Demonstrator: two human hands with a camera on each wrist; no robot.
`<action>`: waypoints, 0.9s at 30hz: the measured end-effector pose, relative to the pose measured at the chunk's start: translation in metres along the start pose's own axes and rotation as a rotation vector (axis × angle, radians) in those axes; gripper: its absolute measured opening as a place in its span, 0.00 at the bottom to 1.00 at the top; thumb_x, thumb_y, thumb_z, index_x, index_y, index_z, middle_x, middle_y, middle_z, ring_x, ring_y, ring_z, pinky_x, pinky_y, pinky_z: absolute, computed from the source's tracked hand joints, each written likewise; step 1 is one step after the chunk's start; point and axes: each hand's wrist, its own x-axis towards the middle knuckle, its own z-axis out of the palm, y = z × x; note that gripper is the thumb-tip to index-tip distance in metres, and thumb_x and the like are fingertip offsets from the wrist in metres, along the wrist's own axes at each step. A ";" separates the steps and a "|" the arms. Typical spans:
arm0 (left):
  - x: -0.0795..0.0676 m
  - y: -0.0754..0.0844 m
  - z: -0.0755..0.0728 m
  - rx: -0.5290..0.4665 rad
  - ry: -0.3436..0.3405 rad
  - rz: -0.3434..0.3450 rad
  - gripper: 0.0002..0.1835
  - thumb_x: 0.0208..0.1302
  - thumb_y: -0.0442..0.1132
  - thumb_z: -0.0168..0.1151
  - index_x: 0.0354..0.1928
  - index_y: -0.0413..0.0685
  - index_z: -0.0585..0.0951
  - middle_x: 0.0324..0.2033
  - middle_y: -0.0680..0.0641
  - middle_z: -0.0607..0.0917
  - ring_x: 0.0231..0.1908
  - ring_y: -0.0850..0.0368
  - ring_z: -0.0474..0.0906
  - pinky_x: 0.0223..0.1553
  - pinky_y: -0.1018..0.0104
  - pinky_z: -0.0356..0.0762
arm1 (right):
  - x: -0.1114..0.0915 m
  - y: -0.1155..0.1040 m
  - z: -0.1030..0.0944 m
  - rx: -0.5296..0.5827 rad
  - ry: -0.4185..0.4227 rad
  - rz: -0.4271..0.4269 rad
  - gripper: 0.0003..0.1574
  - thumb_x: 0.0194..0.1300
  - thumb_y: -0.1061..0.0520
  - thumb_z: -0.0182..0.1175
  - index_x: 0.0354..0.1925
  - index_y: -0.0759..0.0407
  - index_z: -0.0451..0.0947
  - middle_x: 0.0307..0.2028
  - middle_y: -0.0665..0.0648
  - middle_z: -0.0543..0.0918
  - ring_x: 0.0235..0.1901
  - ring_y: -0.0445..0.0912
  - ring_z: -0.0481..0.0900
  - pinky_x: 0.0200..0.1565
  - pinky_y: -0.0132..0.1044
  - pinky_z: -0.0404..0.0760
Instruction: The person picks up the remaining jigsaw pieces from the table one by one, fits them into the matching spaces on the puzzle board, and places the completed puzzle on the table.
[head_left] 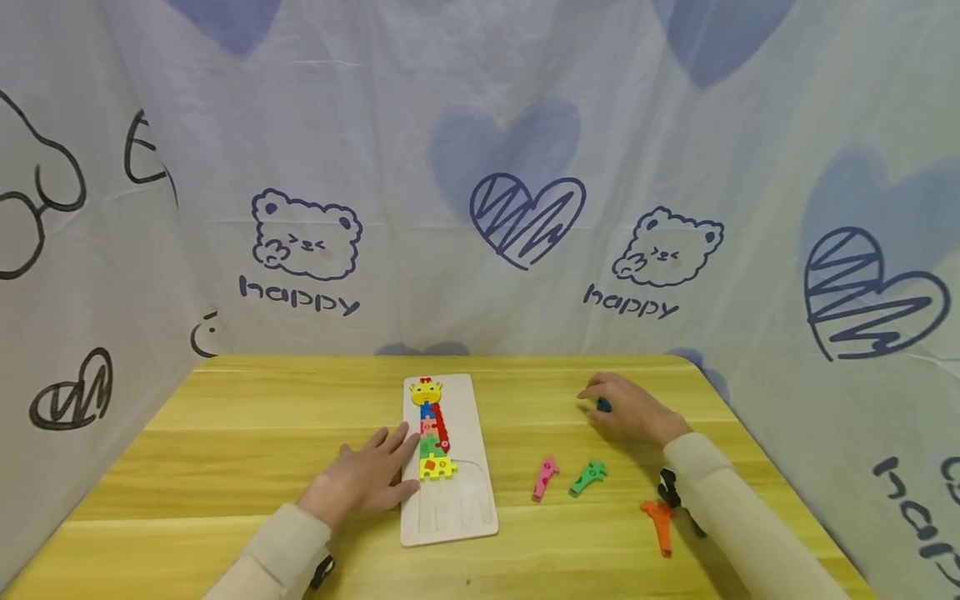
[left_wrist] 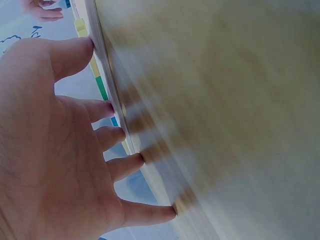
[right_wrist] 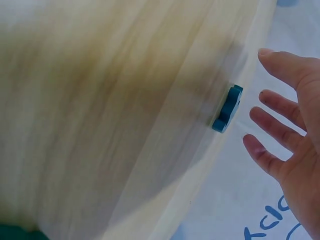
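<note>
A pale wooden puzzle board (head_left: 471, 425) lies on the table, with a yellow giraffe head (head_left: 426, 394) and several joined coloured pieces along its left part. My left hand (head_left: 366, 477) rests at the board's left edge, fingers spread; the left wrist view shows its fingertips touching down. Beyond the board to the right, my right hand (head_left: 632, 408) hovers over a small blue puzzle piece (head_left: 603, 405). In the right wrist view that piece (right_wrist: 229, 109) lies on the table, apart from the spread, slightly bent fingers (right_wrist: 272, 157).
Between board and right arm lie a pink piece (head_left: 546, 478) and a green piece (head_left: 587, 478). An orange piece (head_left: 660, 528) is beside the right forearm, which partly hides a dark green thing. A printed curtain (head_left: 420, 275) hangs behind the table (head_left: 262, 417).
</note>
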 end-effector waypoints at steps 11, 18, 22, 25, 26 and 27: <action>0.000 0.001 -0.002 -0.007 0.009 -0.004 0.39 0.66 0.65 0.46 0.74 0.60 0.53 0.75 0.49 0.53 0.73 0.40 0.52 0.57 0.21 0.55 | -0.001 0.006 0.000 0.008 -0.037 0.056 0.23 0.62 0.53 0.64 0.55 0.55 0.79 0.55 0.57 0.78 0.56 0.54 0.74 0.58 0.51 0.75; 0.000 0.001 -0.002 -0.014 0.002 -0.008 0.39 0.66 0.66 0.46 0.74 0.60 0.53 0.75 0.49 0.53 0.73 0.40 0.52 0.56 0.21 0.54 | -0.002 0.010 0.002 -0.002 -0.024 0.030 0.22 0.61 0.54 0.65 0.53 0.56 0.81 0.49 0.56 0.80 0.50 0.51 0.77 0.54 0.49 0.77; 0.000 0.001 -0.002 -0.019 -0.002 -0.009 0.39 0.66 0.66 0.47 0.74 0.60 0.53 0.75 0.49 0.53 0.73 0.40 0.52 0.56 0.21 0.54 | -0.005 0.015 0.005 0.012 -0.012 0.024 0.20 0.60 0.55 0.65 0.51 0.57 0.82 0.46 0.55 0.81 0.46 0.49 0.78 0.52 0.48 0.79; -0.001 0.001 -0.003 -0.019 -0.004 -0.008 0.39 0.66 0.66 0.46 0.74 0.60 0.53 0.75 0.49 0.53 0.73 0.40 0.52 0.57 0.21 0.54 | -0.006 0.017 0.006 0.017 -0.014 0.017 0.19 0.61 0.55 0.65 0.51 0.57 0.82 0.45 0.55 0.82 0.45 0.49 0.79 0.51 0.47 0.79; -0.001 0.001 -0.003 -0.020 -0.006 -0.007 0.39 0.66 0.66 0.46 0.74 0.60 0.53 0.75 0.49 0.53 0.73 0.40 0.52 0.57 0.21 0.54 | -0.006 0.018 0.007 0.015 -0.013 0.014 0.19 0.61 0.55 0.65 0.51 0.57 0.82 0.45 0.55 0.82 0.44 0.49 0.80 0.51 0.47 0.80; -0.001 0.001 -0.003 -0.021 -0.007 -0.006 0.39 0.66 0.66 0.46 0.74 0.60 0.53 0.75 0.49 0.53 0.73 0.40 0.52 0.57 0.21 0.54 | -0.007 0.018 0.007 0.013 -0.014 0.016 0.18 0.61 0.56 0.65 0.50 0.56 0.82 0.45 0.55 0.82 0.44 0.49 0.80 0.51 0.47 0.80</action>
